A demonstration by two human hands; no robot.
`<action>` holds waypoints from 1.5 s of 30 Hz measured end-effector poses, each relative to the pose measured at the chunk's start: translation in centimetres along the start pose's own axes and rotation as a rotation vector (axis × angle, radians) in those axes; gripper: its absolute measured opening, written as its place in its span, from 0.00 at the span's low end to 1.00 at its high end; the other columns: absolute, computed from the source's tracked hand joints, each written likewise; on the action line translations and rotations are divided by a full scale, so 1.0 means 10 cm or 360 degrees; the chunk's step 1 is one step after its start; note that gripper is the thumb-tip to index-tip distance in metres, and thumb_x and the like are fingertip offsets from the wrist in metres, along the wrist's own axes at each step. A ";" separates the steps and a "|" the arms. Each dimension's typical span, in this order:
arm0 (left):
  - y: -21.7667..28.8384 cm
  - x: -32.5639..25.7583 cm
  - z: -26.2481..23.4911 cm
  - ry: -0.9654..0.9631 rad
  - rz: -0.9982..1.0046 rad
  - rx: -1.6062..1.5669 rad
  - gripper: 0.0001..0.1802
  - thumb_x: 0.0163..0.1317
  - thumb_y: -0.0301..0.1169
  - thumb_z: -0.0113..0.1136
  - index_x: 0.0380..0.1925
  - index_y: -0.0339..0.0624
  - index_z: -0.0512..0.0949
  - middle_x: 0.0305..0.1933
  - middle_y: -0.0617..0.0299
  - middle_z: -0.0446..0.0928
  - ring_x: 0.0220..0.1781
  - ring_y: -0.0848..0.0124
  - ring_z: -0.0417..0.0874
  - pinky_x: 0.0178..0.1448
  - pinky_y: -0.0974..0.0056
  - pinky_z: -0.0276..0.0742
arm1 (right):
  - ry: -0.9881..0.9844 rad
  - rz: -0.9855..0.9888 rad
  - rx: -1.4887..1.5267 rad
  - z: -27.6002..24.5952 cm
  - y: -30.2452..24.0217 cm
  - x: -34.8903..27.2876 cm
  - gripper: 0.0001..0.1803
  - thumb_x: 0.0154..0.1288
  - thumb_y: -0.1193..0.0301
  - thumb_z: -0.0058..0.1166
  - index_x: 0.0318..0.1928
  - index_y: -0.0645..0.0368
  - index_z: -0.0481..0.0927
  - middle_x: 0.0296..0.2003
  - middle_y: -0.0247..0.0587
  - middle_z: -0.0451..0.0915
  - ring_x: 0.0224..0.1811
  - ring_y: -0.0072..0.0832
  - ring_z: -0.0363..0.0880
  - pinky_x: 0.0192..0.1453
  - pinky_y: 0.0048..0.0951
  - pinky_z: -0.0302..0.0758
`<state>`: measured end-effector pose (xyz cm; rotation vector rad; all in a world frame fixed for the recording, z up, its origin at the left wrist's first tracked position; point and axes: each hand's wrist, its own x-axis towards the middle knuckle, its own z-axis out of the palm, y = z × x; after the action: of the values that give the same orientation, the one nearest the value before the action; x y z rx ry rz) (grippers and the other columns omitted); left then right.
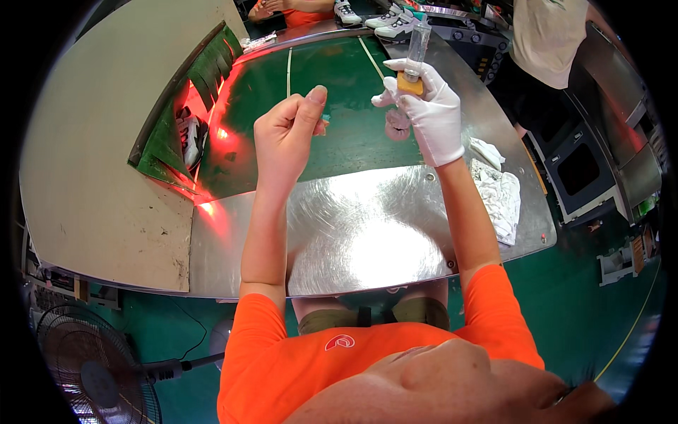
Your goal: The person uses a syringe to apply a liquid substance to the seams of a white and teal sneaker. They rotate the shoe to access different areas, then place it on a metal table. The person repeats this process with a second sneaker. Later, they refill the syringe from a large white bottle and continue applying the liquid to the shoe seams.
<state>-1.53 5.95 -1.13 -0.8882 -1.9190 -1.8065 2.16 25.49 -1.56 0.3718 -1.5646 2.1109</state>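
Observation:
My right hand [432, 113], in a white glove, grips a clear tube [418, 46] with a teal top, held tilted above the green belt. A metal collar joins its lower end to a yellow-orange block [409, 83] between my thumb and fingers. Just below that hand shows a round, pinkish, see-through thing [397, 124]; whether it is joined to the tube I cannot tell. My bare left hand [288, 134] is closed with the thumb on top, over the belt. A small bluish speck shows at its fingertips, too small to name.
The green belt [332, 78] runs out from under a cover with green flaps [212, 67], lit red; a sneaker [189, 141] sits inside. White sneakers [395, 22] stand at the far end, near another person's hands. White cloths [498, 198] lie right on the metal table [339, 233]. A fan [99, 374] stands lower left.

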 end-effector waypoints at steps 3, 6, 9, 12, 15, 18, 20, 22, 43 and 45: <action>0.01 0.00 0.00 0.0002 -0.0007 0.0010 0.21 0.68 0.40 0.59 0.22 0.35 0.79 0.18 0.67 0.71 0.24 0.80 0.73 0.30 0.74 0.67 | 0.0060 -0.0009 -0.0017 0.04 -0.01 -0.01 0.15 0.65 0.80 0.53 0.52 0.57 0.75 0.31 0.39 0.79 0.20 0.13 0.67 0.18 0.17 0.59; 0.02 0.00 -0.01 0.0007 -0.0003 0.0015 0.21 0.67 0.41 0.59 0.22 0.35 0.79 0.19 0.66 0.72 0.23 0.80 0.73 0.30 0.74 0.67 | -0.0014 0.0019 0.0004 0.01 -0.01 -0.01 0.16 0.65 0.81 0.52 0.52 0.57 0.75 0.32 0.37 0.79 0.24 0.14 0.70 0.18 0.18 0.59; 0.03 -0.01 -0.01 0.0015 0.0005 0.0017 0.21 0.67 0.41 0.59 0.22 0.35 0.79 0.19 0.66 0.73 0.23 0.81 0.72 0.29 0.74 0.67 | -0.0009 0.0031 0.0032 0.03 -0.02 -0.02 0.16 0.65 0.81 0.52 0.52 0.58 0.75 0.33 0.36 0.78 0.25 0.15 0.71 0.18 0.19 0.59; 0.04 -0.01 -0.01 0.0013 -0.0006 0.0024 0.21 0.67 0.41 0.59 0.22 0.35 0.80 0.19 0.66 0.73 0.23 0.81 0.72 0.29 0.74 0.67 | -0.0020 0.0055 0.0030 0.03 -0.02 -0.02 0.16 0.65 0.81 0.52 0.52 0.58 0.75 0.33 0.36 0.78 0.25 0.15 0.70 0.18 0.19 0.59; 0.04 -0.01 -0.01 0.0009 -0.0007 0.0030 0.20 0.67 0.41 0.59 0.22 0.35 0.80 0.19 0.66 0.73 0.23 0.81 0.72 0.29 0.74 0.67 | -0.0021 0.0062 0.0027 0.03 0.00 -0.02 0.16 0.65 0.81 0.52 0.52 0.58 0.75 0.33 0.37 0.78 0.24 0.14 0.69 0.18 0.19 0.58; 0.04 -0.01 0.00 0.0009 -0.0004 0.0038 0.20 0.67 0.40 0.59 0.22 0.35 0.79 0.19 0.66 0.73 0.23 0.81 0.72 0.29 0.74 0.67 | 0.0002 0.0054 0.0022 0.05 0.00 -0.02 0.15 0.65 0.81 0.52 0.52 0.58 0.75 0.32 0.38 0.78 0.21 0.14 0.67 0.18 0.19 0.58; 0.03 -0.01 0.01 0.0008 -0.0005 0.0043 0.21 0.67 0.40 0.59 0.21 0.35 0.79 0.19 0.66 0.73 0.23 0.81 0.72 0.29 0.74 0.66 | -0.0020 0.0062 0.0006 0.03 0.00 -0.02 0.15 0.65 0.81 0.51 0.52 0.58 0.75 0.31 0.39 0.78 0.19 0.14 0.65 0.17 0.19 0.57; 0.03 -0.01 0.01 -0.0001 -0.0008 0.0041 0.21 0.67 0.41 0.59 0.21 0.35 0.78 0.18 0.66 0.73 0.23 0.81 0.73 0.29 0.75 0.66 | -0.0043 0.0071 -0.0018 0.02 0.00 -0.02 0.15 0.65 0.80 0.52 0.53 0.60 0.75 0.32 0.39 0.78 0.23 0.17 0.70 0.19 0.19 0.60; -0.02 -0.06 0.14 -0.0158 -0.0168 0.0089 0.28 0.68 0.48 0.56 0.18 0.34 0.77 0.16 0.65 0.74 0.21 0.80 0.72 0.28 0.71 0.68 | -0.0075 0.0052 -0.0133 0.40 0.02 -0.31 0.14 0.56 0.78 0.65 0.43 0.62 0.76 0.32 0.33 0.79 0.33 0.20 0.81 0.32 0.20 0.77; -0.08 -0.05 0.14 -0.0216 -0.0225 -0.0027 0.28 0.68 0.49 0.55 0.19 0.34 0.78 0.18 0.65 0.75 0.23 0.80 0.73 0.29 0.72 0.68 | -0.0040 0.0090 -0.0161 0.39 -0.01 -0.30 0.14 0.57 0.78 0.65 0.42 0.61 0.76 0.31 0.34 0.79 0.31 0.20 0.81 0.32 0.19 0.76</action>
<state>-1.41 7.19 -2.21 -0.9235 -2.1016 -1.8882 4.54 21.19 -1.72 0.3239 -1.7072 2.0664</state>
